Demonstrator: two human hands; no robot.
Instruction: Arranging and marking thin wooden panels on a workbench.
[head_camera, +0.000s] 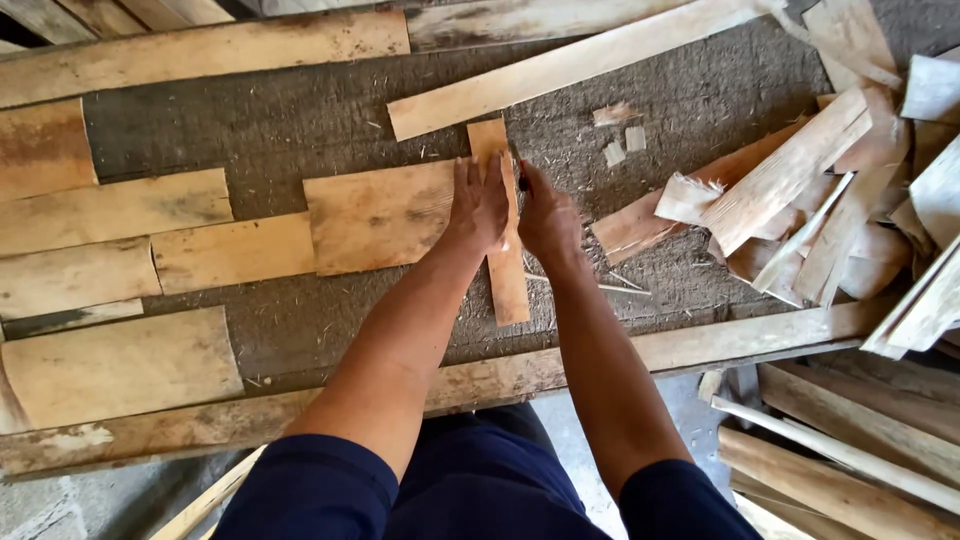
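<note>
Wooden strip (508, 262) lengthwise away, left hand (478, 205) flat atop.

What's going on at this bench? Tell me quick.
A person is working thin wood pieces on a rough grey bench. The left hand lies flat on a narrow upright wood strip beside a wider board. The right hand presses at the strip's right edge. Offcuts are heaped to the right.

Both bare forearms reach forward from dark blue short sleeves and converge until the hands sit just beside each other. The left hand (478, 203) lies palm down, fingers straight and together, pointing away from the body. The right hand (547, 217) is curled, knuckles up, fingers closed toward the left hand.
</note>
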